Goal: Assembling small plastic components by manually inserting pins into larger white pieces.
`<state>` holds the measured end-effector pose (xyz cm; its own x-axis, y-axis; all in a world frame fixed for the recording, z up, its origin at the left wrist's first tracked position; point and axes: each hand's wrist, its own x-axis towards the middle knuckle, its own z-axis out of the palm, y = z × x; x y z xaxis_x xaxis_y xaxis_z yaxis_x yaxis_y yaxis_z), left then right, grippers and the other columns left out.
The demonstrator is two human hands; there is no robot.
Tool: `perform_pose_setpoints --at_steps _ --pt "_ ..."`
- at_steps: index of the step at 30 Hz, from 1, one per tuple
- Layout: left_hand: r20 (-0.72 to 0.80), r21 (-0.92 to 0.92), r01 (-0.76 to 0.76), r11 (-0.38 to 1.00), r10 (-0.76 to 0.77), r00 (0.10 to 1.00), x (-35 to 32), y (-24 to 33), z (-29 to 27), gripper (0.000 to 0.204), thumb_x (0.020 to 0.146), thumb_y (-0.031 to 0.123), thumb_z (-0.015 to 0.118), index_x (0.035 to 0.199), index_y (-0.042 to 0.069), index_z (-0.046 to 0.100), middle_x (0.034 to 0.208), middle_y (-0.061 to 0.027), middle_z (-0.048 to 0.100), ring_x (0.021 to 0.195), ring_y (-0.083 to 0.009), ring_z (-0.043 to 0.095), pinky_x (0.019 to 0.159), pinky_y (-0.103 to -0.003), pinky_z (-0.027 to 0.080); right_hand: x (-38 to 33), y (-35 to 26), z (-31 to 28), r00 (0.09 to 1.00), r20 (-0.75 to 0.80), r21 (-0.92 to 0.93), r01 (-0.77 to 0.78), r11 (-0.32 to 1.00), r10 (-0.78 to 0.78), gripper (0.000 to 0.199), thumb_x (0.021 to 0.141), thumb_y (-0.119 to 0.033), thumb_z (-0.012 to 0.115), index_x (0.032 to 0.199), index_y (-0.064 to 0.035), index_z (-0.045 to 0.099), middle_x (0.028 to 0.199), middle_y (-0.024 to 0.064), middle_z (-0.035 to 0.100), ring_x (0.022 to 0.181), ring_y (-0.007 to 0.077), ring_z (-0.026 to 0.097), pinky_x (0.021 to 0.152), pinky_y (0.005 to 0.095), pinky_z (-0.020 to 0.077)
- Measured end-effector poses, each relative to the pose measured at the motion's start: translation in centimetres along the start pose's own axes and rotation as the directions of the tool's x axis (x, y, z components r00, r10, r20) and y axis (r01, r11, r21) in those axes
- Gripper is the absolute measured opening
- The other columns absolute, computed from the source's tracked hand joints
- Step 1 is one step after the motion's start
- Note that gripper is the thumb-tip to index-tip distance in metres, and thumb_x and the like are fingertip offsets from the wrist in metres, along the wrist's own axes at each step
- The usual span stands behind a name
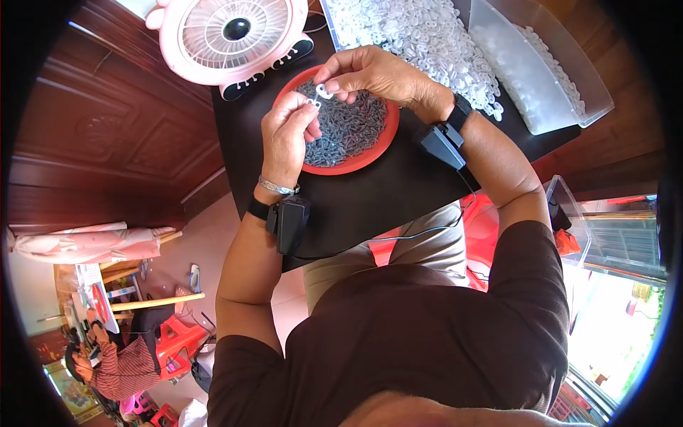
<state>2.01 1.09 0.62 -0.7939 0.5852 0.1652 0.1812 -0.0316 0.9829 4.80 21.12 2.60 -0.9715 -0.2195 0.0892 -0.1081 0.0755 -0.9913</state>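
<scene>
Above a round red basin (391,135) my two hands are close together. My left hand (286,135) pinches a small white plastic piece (314,104) between thumb and fingertips. In the pinch of my right hand (380,75) is another small white plastic piece (324,92), its oval outline showing an opening. The two pieces are almost touching; whether they are joined I cannot tell. Many slim grey pieces (348,132), which look like screws or plugs, fill the basin below. Each wrist carries a black strapped device.
A heap of white plastic pieces (413,35) spreads at the far side of the dark table (356,206). Right of it stands a translucent bin (526,85) with more of them. A pink fan (238,43) occupies the far left. Another person (121,366) sits at lower left.
</scene>
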Motion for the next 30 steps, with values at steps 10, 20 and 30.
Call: perform_pose_setpoints --at_steps 10,20,30 --pt "-0.011 -0.011 -0.001 1.0 0.001 1.0 0.0 0.2 0.5 0.018 0.087 0.013 0.051 0.072 0.003 0.053 0.059 -0.0004 0.051 0.053 -0.0064 0.047 0.05 -0.02 0.035 -0.3 -0.3 0.1 0.999 0.01 -0.054 0.033 0.998 -0.033 0.02 0.087 -0.015 0.064 0.101 -0.0014 0.065 0.079 -0.0015 0.06 0.069 0.0044 0.053 0.062 0.0184 0.0444" --pt "-0.001 0.027 -0.022 0.999 0.022 1.0 0.0 -0.4 0.7 0.018 0.087 0.012 0.052 0.072 0.003 0.053 0.058 0.0002 0.051 0.052 -0.0055 0.046 0.048 -0.02 0.034 -0.4 -0.6 0.7 0.995 0.049 -0.175 0.095 0.98 -0.088 0.018 0.086 -0.014 0.064 0.099 -0.001 0.067 0.079 0.0001 0.062 0.069 0.005 0.053 0.063 0.0191 0.0452" --pt "-0.108 -0.168 0.004 0.986 -0.022 0.994 -0.3 -0.4 1.0 0.02 0.09 0.018 0.048 0.087 0.001 0.056 0.068 -0.003 0.055 0.057 -0.0102 0.052 0.054 -0.021 0.04 -0.8 -0.2 2.5 0.957 0.0 -0.313 0.276 0.909 -0.29 0.028 0.081 -0.005 0.067 0.109 -0.0003 0.062 0.093 0.0042 0.066 0.087 0.0111 0.061 0.078 0.0254 0.0498"
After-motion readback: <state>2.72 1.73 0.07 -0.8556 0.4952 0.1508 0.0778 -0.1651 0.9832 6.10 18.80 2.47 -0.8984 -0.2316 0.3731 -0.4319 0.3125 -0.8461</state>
